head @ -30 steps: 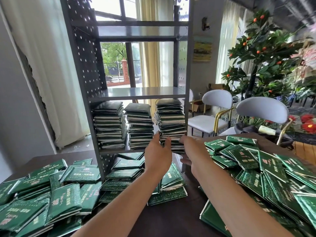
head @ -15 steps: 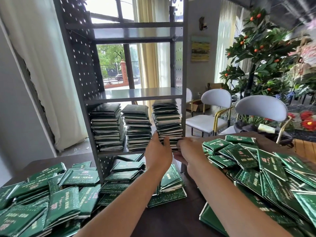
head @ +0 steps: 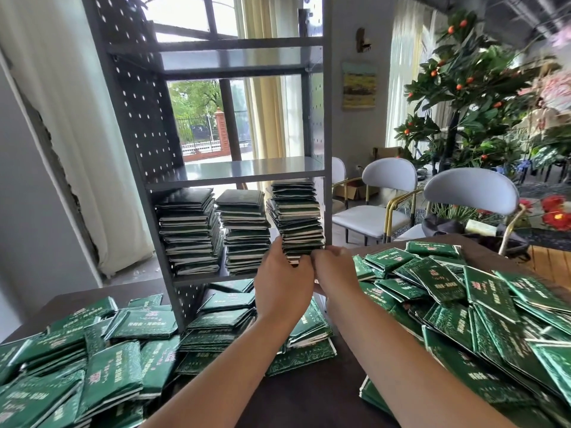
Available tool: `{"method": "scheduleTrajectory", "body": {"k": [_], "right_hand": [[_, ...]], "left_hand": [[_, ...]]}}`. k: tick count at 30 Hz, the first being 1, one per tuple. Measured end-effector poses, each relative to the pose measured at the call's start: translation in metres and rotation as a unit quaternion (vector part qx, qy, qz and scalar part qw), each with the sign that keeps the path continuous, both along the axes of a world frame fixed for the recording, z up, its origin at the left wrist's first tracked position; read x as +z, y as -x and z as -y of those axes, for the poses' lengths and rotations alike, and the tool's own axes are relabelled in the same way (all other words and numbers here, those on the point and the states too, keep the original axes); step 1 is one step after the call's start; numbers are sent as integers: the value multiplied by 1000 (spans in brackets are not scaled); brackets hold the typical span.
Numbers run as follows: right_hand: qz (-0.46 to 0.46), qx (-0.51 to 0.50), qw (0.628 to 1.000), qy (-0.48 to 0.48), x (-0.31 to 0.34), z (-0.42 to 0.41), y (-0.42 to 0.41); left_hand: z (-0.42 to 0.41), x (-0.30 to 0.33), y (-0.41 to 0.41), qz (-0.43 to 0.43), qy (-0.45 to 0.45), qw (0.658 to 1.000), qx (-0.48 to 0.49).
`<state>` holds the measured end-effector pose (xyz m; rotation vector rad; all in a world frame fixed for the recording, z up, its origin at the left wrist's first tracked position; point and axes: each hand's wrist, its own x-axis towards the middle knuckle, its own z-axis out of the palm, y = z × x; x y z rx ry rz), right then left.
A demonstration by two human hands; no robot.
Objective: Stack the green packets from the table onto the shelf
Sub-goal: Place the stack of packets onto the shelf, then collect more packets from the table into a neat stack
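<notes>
A grey metal shelf stands on the dark table. On its lower board sit three tall stacks of green packets: a left stack, a middle stack and a right stack. My left hand and my right hand meet at the bottom of the right stack, fingers against its lower packets. The fingertips are hidden behind the hands. Loose green packets cover the table at the left, and another heap of packets lies at the right.
More packets lie under the shelf's lowest board. The shelf's middle board and upper board hold nothing. Two white chairs stand behind the table at the right, with a plant bearing orange fruit beyond them.
Both hands have drawn closer together at the base of the right stack. The view has shifted slightly, so the shelf sits a bit further left.
</notes>
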<state>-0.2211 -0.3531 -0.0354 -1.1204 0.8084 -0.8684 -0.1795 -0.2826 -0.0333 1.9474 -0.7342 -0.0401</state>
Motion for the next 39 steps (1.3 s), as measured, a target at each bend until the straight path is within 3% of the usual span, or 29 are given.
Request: {"method": "scheduleTrajectory", "body": {"k": [19, 39], "right_hand": [[19, 43, 998, -39, 3, -7, 7], [-57, 120, 990, -38, -1, -39, 21]], "left_hand": [[-4, -6, -9, -7, -4, 999, -37], [-58, -10, -17, 29, 8, 1000, 2]]}}
